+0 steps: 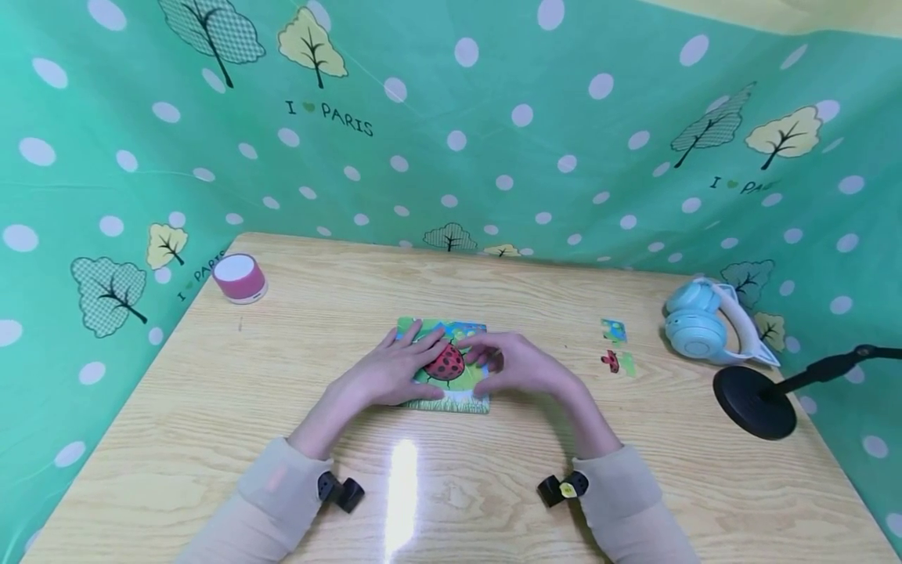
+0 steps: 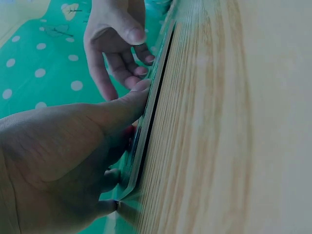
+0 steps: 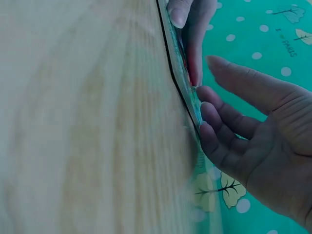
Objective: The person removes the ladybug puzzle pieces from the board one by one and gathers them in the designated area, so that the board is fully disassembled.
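Note:
A jigsaw puzzle [image 1: 461,401] with a red ladybug picture lies flat in the middle of the wooden table. Spread fingers of my left hand [image 1: 391,374] rest across its left half, the thumb along the lower part. My right hand [image 1: 521,364] is at the puzzle's right side, fingers loosely bent and thumb apart. In the right wrist view, the fingertips of the right hand [image 3: 273,126] are right at the puzzle's surface, and nothing shows between thumb and fingers. The left wrist view has the left thumb [image 2: 131,100] on the puzzle's edge.
Loose puzzle pieces lie to the right: a blue-green one [image 1: 615,330], a red one [image 1: 610,361] and a green one [image 1: 629,365]. Farther right are blue headphones [image 1: 698,333] and a black round stand base [image 1: 754,403]. A pink speaker [image 1: 239,280] stands at the far left corner.

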`<state>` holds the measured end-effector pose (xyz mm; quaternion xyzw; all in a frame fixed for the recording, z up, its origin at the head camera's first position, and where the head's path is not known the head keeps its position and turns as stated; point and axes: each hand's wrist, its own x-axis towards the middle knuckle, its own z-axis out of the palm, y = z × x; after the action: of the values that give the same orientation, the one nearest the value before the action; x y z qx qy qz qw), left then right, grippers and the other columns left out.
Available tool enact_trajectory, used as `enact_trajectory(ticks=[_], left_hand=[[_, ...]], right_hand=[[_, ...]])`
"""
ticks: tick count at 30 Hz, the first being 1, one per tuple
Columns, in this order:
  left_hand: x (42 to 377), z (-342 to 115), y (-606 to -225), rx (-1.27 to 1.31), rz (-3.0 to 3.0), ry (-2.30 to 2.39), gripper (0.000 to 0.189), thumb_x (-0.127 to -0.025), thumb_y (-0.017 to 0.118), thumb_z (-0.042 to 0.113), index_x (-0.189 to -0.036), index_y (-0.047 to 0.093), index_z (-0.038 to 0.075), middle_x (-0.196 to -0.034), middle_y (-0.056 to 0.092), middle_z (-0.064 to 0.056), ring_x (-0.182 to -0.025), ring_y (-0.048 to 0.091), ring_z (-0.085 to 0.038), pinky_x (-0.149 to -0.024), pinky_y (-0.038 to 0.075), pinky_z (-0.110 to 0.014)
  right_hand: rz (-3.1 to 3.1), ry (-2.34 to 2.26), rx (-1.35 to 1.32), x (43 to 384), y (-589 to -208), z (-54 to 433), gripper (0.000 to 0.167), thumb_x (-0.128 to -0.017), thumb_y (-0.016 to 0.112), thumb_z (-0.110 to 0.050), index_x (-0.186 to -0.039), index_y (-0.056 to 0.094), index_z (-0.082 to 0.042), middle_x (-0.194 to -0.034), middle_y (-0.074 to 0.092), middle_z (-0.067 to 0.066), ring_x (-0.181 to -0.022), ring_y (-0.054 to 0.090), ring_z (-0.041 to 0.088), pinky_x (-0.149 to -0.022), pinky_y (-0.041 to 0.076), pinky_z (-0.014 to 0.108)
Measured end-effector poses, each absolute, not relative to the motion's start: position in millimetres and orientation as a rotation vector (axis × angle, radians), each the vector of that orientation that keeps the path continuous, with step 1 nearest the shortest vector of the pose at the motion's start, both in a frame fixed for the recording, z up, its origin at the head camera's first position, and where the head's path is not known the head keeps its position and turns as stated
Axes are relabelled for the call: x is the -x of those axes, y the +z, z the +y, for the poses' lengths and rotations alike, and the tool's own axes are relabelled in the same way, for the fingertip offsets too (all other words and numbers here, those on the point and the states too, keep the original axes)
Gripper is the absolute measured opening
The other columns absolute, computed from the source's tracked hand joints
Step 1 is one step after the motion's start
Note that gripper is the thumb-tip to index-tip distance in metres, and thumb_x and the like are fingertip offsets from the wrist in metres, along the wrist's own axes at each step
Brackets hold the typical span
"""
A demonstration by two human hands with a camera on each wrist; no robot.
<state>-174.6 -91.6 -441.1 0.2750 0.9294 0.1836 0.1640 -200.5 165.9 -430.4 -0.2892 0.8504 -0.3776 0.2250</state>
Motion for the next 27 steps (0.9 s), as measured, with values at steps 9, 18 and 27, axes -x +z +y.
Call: enact_trajectory(ticks=[9, 18, 27], left_hand=[[174.6, -90.9, -440.3, -0.782, 2.644, 0.531, 0.087, -0.095, 0.066, 0.056, -0.164, 0.028, 0.018, -0.175, 0.014, -0.001, -0.162, 0.002, -0.038, -0.131, 0.004, -0.062], [174.6, -91.6, -440.5, -0.785, 2.646, 0.525, 0.086, -0.095, 0.065, 0.056, -0.164, 0.028, 0.018, -0.175, 0.013, -0.001, -0.162, 0.001, -0.038, -0.131, 0.003, -0.062], [175.4, -92.9, -441.5, -0.801, 2.653, 0.533, 0.085, -0.096, 0.065, 0.054, -0.163, 0.03, 0.016, -0.175, 0.016, -0.004, -0.162, 0.004, -0.041, -0.13, 0.005, -0.065]], right_hand=[[2.388, -0.964, 0.819, 198.0, -430.8, 164.5, 0.068, -0.079, 0.089, -0.015, -0.141, 0.062, -0.015, -0.115, 0.07, 0.003, -0.101, 0.062, 0.017, -0.083, 0.056, 0.027], [2.422, -0.897, 0.86, 197.2, -431.0, 159.7, 0.065, -0.077, 0.09, -0.012, -0.137, 0.065, -0.012, -0.112, 0.069, 0.005, -0.093, 0.06, 0.019, -0.072, 0.054, 0.023], [2.428, -0.869, 0.873, 197.0, -431.0, 158.3, 0.061, -0.078, 0.09, -0.013, -0.135, 0.068, -0.015, -0.113, 0.071, 0.001, -0.079, 0.057, 0.018, -0.066, 0.051, 0.024]])
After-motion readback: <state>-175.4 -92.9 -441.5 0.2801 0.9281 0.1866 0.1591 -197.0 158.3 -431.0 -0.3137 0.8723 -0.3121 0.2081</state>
